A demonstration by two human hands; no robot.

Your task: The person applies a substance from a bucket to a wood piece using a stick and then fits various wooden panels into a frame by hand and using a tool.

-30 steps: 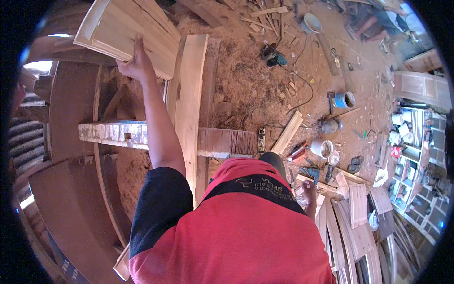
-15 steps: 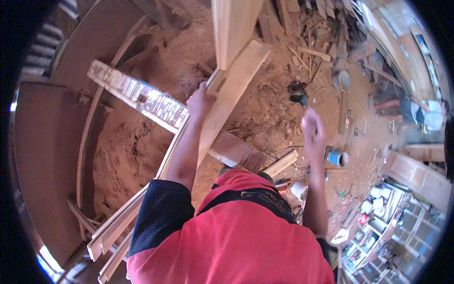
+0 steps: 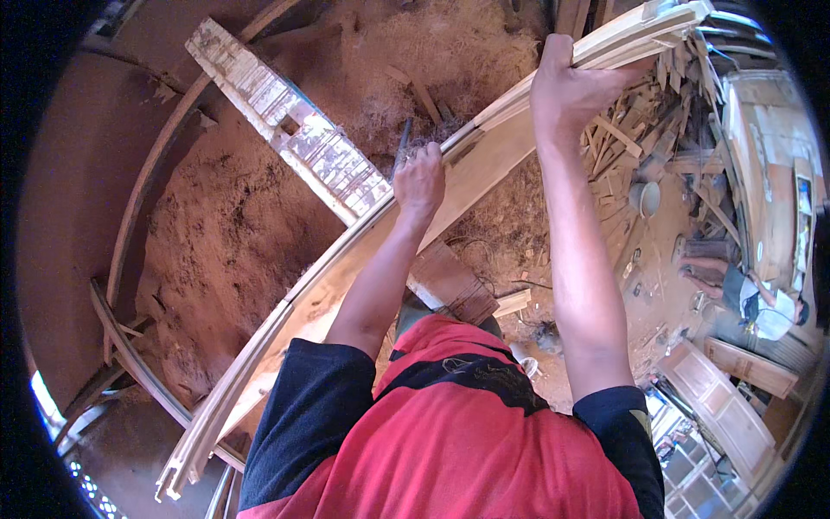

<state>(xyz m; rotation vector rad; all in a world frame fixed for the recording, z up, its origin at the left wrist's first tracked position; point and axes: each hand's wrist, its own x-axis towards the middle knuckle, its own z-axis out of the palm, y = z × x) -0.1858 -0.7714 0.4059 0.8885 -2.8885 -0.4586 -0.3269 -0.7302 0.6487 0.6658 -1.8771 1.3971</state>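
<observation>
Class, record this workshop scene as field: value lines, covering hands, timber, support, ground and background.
Left hand: curled over the far edge of the long wooden strips
Right hand: gripping the strips toward their upper-right end
Timber: strips run diagonally along a wider board
Support: worn, whitish crossbeam with a square hole
Ground: brown, sawdust-like litter
Background: another person at right; a pale bucket

Smooth wooden boards (image 3: 337, 275), rough beam (image 3: 318, 154)
</observation>
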